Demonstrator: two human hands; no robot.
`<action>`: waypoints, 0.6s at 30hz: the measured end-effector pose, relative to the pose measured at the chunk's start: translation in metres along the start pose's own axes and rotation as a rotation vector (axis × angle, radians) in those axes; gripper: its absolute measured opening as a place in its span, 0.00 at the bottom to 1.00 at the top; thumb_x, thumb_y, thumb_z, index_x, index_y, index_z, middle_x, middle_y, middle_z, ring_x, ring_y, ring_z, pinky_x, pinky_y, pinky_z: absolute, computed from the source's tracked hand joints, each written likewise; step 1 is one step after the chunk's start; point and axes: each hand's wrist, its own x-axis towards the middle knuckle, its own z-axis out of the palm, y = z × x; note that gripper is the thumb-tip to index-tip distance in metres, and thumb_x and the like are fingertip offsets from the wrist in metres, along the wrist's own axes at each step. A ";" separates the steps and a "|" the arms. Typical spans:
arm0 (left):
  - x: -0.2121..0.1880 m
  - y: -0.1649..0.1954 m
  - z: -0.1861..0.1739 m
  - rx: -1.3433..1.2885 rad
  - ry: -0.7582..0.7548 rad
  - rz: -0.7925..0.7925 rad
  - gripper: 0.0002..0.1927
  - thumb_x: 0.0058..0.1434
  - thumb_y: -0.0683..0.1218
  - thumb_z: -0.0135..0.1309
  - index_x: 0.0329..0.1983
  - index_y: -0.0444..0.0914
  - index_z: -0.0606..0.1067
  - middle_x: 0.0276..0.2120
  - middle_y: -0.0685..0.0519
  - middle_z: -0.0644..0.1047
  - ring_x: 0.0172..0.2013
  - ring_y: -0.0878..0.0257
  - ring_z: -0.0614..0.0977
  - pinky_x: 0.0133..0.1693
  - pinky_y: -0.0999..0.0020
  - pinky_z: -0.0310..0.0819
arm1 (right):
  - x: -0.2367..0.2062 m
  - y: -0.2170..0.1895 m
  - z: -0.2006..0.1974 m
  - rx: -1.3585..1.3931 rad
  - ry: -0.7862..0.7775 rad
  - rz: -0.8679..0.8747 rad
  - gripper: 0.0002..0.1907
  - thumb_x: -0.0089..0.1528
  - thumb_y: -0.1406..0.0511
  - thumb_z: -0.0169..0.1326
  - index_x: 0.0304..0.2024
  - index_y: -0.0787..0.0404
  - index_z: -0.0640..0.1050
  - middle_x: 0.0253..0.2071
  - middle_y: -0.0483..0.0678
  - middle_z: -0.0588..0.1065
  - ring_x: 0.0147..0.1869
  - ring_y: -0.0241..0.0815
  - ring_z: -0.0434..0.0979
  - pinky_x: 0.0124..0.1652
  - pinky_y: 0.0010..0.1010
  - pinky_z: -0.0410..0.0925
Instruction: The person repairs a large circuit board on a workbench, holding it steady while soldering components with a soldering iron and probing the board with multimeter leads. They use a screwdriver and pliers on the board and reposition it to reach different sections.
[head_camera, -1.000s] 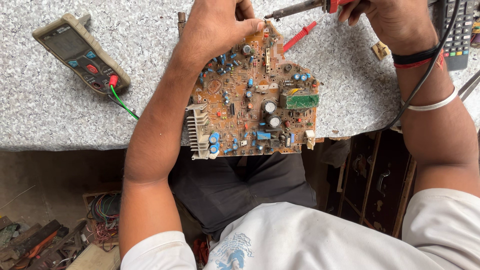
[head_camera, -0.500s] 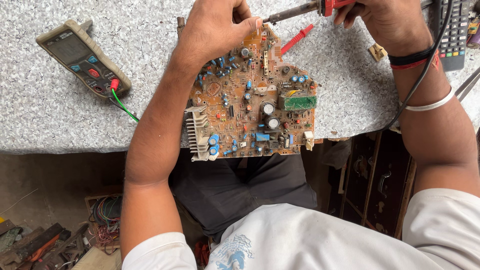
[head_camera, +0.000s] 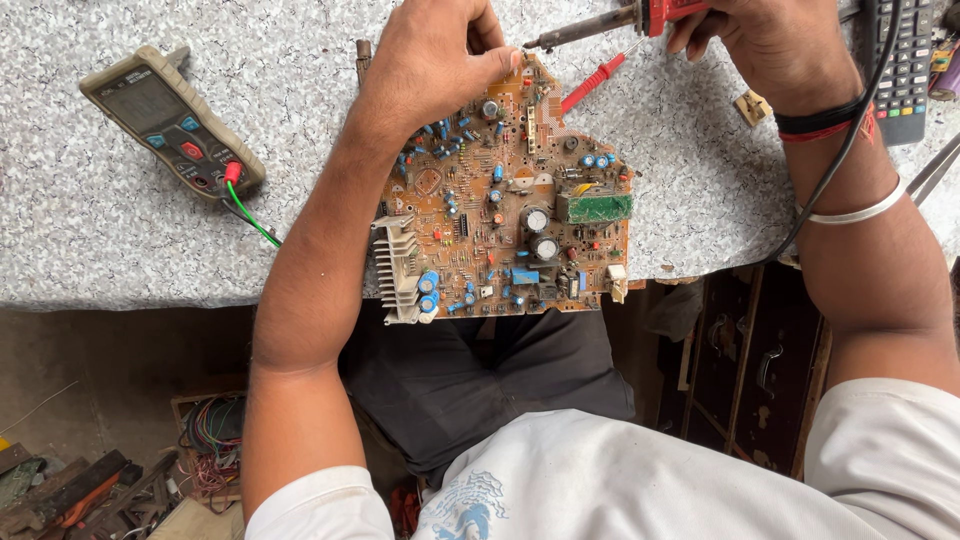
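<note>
A brown circuit board (head_camera: 505, 215) crowded with capacitors and a metal heat sink lies on the speckled stone worktop (head_camera: 300, 130), its near edge hanging over the table's front. My left hand (head_camera: 435, 55) rests on the board's far left corner, fingers pinched together at its top edge. My right hand (head_camera: 765, 35) grips the red handle of a soldering iron (head_camera: 600, 25), whose dark metal tip points left and ends just beside my left fingertips. A red test probe (head_camera: 595, 80) lies on the worktop under the iron.
A grey-green multimeter (head_camera: 170, 120) with red and green leads lies at the left. A black remote control (head_camera: 905, 65) sits at the far right, near a small tan part (head_camera: 752, 107). The iron's black cord runs along my right forearm. Wire bundles and scrap lie on the floor, lower left.
Both hands and the iron have kept their places at the board's top edge; only the view has shifted slightly.
</note>
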 end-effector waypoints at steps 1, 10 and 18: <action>0.000 -0.001 0.000 0.000 -0.007 -0.013 0.12 0.62 0.49 0.70 0.33 0.38 0.80 0.29 0.51 0.83 0.33 0.63 0.86 0.35 0.65 0.82 | 0.000 0.000 0.000 -0.015 -0.007 -0.012 0.12 0.79 0.65 0.46 0.52 0.68 0.77 0.48 0.53 0.78 0.48 0.42 0.82 0.47 0.30 0.75; 0.003 -0.003 0.002 0.008 -0.032 -0.010 0.13 0.63 0.50 0.69 0.34 0.37 0.80 0.29 0.49 0.83 0.34 0.63 0.86 0.36 0.64 0.83 | 0.001 0.003 -0.003 0.000 -0.011 -0.028 0.13 0.80 0.64 0.47 0.52 0.68 0.77 0.48 0.53 0.78 0.47 0.44 0.82 0.45 0.29 0.75; 0.003 0.001 0.000 0.017 -0.011 -0.019 0.13 0.62 0.50 0.70 0.33 0.37 0.80 0.29 0.50 0.83 0.32 0.63 0.86 0.35 0.65 0.81 | -0.001 0.008 -0.007 -0.046 -0.015 -0.046 0.14 0.80 0.63 0.47 0.52 0.69 0.76 0.48 0.53 0.78 0.48 0.44 0.82 0.45 0.29 0.75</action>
